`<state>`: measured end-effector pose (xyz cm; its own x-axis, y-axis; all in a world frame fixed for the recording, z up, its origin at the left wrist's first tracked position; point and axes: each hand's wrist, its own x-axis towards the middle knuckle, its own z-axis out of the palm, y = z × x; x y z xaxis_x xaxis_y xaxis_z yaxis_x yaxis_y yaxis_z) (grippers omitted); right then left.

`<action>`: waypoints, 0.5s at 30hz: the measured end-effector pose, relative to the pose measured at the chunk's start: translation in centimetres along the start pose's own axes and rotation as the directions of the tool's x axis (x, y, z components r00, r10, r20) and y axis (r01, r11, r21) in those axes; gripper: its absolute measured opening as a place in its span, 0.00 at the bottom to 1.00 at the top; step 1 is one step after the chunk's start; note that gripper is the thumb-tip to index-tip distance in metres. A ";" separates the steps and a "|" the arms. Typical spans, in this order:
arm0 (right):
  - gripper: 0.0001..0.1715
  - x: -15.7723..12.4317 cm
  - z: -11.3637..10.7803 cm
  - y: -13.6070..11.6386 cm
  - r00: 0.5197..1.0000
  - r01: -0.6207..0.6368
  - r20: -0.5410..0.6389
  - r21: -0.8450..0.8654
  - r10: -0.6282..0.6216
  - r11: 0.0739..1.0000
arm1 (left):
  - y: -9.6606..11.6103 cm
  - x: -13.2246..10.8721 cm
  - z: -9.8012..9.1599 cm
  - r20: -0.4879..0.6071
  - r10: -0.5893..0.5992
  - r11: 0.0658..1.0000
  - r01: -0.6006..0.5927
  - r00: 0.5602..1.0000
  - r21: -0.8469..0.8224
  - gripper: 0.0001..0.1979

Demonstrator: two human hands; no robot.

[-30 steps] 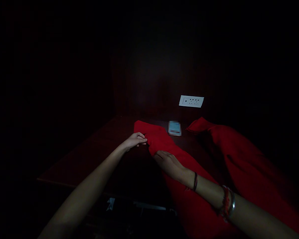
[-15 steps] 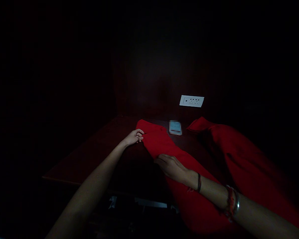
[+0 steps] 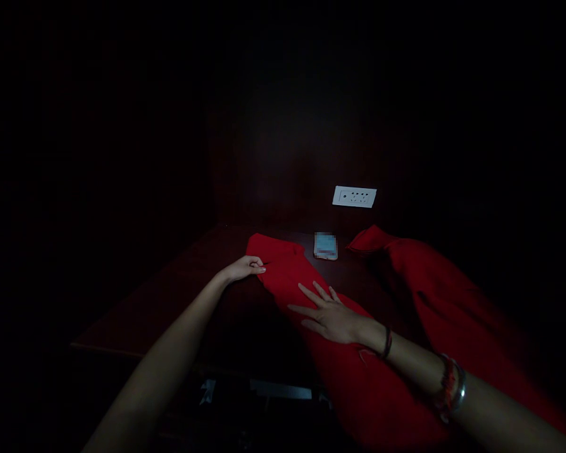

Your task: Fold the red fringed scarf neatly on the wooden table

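A red garment (image 3: 287,283) lies across the dark tabletop, one long piece, like a sleeve or trouser leg, running from the middle toward my right. My left hand (image 3: 243,268) pinches the left edge of this piece near its far end. Flat on the same piece, fingers spread, rests my right hand (image 3: 336,319). A second long red piece (image 3: 434,289) stretches along the right side, with no hand on it. Darkness hides where the two pieces meet.
A phone-like object (image 3: 326,246) with a blurred face lies at the back of the table (image 3: 170,283), between the red pieces. Above it, a white socket panel (image 3: 355,197) is set in the dark wall. Pale items (image 3: 283,389) show below the table's front edge.
My right hand has gone from gripping the cloth's left edge to lying spread on top. My left hand still pinches the edge. The view has shifted slightly.
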<state>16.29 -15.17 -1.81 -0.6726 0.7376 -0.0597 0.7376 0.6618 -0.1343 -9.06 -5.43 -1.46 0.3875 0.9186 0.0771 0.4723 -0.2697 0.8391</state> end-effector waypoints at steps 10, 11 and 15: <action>0.32 1.1 -1.9 3.4 0.967 -0.244 -0.058 0.084 0.249 0.966 | 4.2 1.1 4.4 -0.058 0.217 0.848 -0.158 0.975 0.506 0.22; 0.33 0.9 -1.1 3.7 0.961 -0.276 0.001 0.060 0.277 0.959 | 4.0 1.2 5.3 0.040 0.173 0.837 -0.169 0.984 0.520 0.24; 0.38 -0.7 0.0 4.2 0.945 -0.312 0.115 0.042 0.305 0.949 | 2.7 1.3 5.6 0.221 0.010 0.834 -0.130 0.975 0.537 0.28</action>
<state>19.90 -12.89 -2.34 -0.4174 0.8838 -0.2113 0.9074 0.3925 -0.1504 -2.86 -6.55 -2.14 0.5578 0.8292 -0.0359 0.7682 -0.4994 0.4007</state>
